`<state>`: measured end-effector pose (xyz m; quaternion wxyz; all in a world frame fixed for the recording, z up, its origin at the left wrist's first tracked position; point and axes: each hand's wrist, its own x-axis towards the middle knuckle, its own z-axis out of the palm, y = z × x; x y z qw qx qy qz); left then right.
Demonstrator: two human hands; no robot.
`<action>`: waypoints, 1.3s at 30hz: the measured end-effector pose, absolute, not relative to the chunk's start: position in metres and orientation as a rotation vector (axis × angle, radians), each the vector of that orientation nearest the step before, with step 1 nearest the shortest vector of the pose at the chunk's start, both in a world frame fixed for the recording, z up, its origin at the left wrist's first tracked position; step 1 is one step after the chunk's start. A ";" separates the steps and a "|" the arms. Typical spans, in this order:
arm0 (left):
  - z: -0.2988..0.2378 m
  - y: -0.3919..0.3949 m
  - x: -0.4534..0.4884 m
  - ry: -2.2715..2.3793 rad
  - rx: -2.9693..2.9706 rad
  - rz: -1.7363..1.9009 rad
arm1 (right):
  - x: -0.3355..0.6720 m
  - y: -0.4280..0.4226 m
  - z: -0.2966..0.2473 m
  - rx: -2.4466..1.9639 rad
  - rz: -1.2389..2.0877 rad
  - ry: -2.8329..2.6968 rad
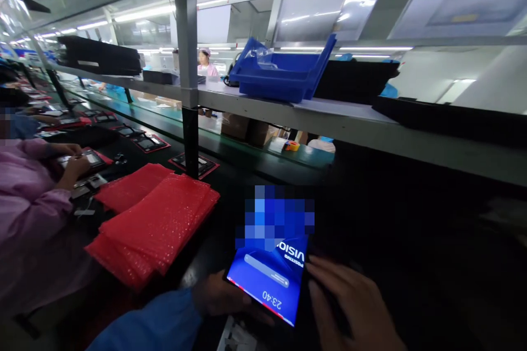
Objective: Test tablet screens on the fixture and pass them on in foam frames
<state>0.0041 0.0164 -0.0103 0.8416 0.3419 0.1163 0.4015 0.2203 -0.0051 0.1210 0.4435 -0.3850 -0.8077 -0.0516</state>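
Note:
A tablet (272,279) with a lit blue screen is in front of me, upside down to my view, showing 23:40 and the word POSITIVO. Its far part is blurred by pixel blocks. My left hand (224,296), below a blue sleeve, grips the tablet at its near left corner, the thumb along the edge and the other fingers hidden in shadow. At the right edge, my right hand (354,299) has its fingers stretched out, their tips at or very close to the tablet's side. Beneath my left hand lies a pale, partly hidden object (236,335).
Red bubble-wrap pouches (160,219) are stacked left of the tablet. A co-worker in a pink sleeve (37,192) handles a device farther left. A shelf (329,115) with a blue bin (280,74) crosses ahead, its post (190,120) standing on the dark bench.

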 end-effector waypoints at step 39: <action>-0.006 0.008 0.004 0.384 0.774 0.763 | 0.172 0.027 0.053 -1.024 -0.303 -2.069</action>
